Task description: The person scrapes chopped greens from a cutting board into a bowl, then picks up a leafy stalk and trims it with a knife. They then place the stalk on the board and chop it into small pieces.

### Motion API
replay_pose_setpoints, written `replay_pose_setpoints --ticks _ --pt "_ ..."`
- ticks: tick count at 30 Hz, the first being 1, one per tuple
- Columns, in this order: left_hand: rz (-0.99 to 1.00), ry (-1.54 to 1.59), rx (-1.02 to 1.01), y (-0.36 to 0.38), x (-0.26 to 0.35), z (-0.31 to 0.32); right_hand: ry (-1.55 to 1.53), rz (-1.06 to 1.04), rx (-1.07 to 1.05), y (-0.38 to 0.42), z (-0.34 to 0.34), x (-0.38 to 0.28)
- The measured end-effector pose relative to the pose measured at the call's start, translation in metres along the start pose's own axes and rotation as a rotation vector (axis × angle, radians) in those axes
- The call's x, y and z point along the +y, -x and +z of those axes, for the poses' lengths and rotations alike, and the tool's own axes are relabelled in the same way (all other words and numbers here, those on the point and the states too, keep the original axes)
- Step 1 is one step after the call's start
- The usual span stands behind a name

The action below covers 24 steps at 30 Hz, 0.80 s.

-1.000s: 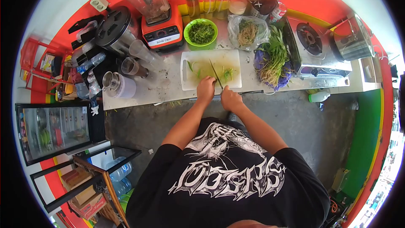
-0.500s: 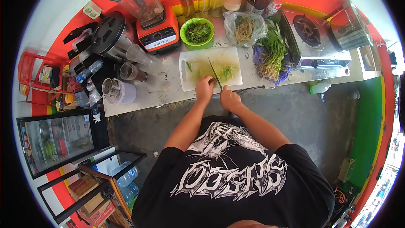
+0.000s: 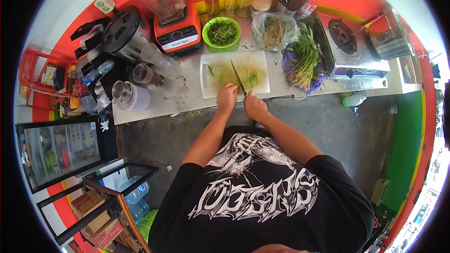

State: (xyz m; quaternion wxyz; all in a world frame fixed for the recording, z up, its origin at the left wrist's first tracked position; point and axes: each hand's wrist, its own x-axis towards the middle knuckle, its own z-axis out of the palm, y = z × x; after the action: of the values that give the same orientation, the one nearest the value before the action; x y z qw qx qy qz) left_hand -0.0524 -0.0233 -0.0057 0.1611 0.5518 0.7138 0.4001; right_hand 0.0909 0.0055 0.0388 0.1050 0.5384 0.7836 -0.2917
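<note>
My right hand (image 3: 255, 107) is wrapped round the handle of a knife (image 3: 238, 76), whose blade points away from me over a white cutting board (image 3: 208, 90). Close to the blade's left side, my left hand (image 3: 227, 97) is closed at the board's near edge, fingers bent together. Whatever it may hold is hidden. Right of the blade lies a small pile of cut greens (image 3: 254, 77). A few green pieces (image 3: 211, 69) are on the board's left part.
Behind the board stand a green bowl (image 3: 206, 32) of chopped leaves and a red blender (image 3: 176, 35). To the right are a plastic bag (image 3: 284, 36) with roots, a bunch of leafy greens (image 3: 307, 56) and a gas stove (image 3: 354, 65). Plastic cups (image 3: 146, 75) stand left.
The whole view has shifted slightly. Both hands and the knife keep nearly the same place over the board, and the cut greens look much the same.
</note>
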Motion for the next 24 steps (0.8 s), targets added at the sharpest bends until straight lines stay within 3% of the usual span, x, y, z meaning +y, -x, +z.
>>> replay_pose_setpoints --ticks 3,6,9,11,13,16,24 --pt "0.146 -0.136 -0.004 0.010 0.004 -0.006 0.071 -0.070 0.028 -0.020 -0.009 -0.002" --pt "0.123 -0.125 -0.016 0.008 -0.001 -0.011 0.057 -0.110 0.070 -0.029 -0.014 -0.007" --pt "0.104 -0.085 0.103 0.011 -0.013 -0.022 -0.056 -0.135 0.086 -0.020 -0.007 0.005" --pt "-0.014 -0.162 0.239 0.001 -0.021 -0.034 -0.099 -0.184 0.095 -0.019 -0.016 0.016" --pt "-0.073 -0.160 0.260 -0.002 -0.028 -0.046 -0.288 -0.321 -0.035 -0.010 -0.018 0.032" --pt "-0.136 -0.178 0.334 0.003 -0.034 -0.060 -0.283 -0.303 -0.044 -0.001 -0.025 0.053" --pt "-0.089 -0.177 0.264 -0.012 -0.031 -0.067 -0.292 -0.339 -0.007 0.019 -0.065 0.096"
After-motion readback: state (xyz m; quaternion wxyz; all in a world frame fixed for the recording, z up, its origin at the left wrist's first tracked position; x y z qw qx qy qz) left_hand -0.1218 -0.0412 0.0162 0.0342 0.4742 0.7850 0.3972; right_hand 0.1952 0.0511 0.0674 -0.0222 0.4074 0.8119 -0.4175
